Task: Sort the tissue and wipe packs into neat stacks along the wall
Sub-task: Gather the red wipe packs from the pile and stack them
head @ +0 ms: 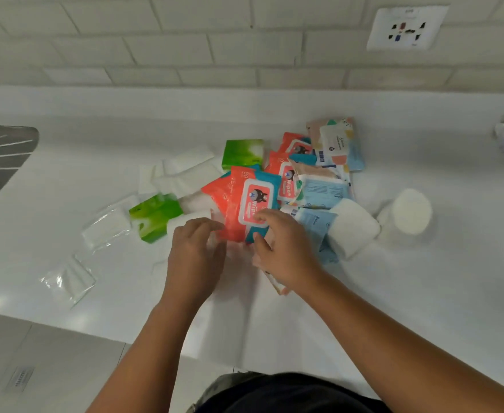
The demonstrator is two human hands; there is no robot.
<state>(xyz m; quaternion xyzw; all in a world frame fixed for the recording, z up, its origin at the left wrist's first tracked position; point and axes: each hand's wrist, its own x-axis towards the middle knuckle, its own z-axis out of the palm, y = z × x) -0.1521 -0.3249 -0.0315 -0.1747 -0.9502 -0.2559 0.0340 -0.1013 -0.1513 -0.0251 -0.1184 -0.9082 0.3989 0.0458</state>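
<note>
White counter (364,293), wall (185,40) at twelve o'clock, no stacks there yet. My left hand (195,251) and right hand (286,251) pinch the wipes pack (244,198) at its six o'clock edge, to lift it off the heap (324,186).

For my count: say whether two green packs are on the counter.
Yes: one green pack lies by the left hand, another farther back.

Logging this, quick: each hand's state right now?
Left hand: curled beside orange wipes pack, grip cannot be told.
Right hand: holding the orange wipes pack.
</note>
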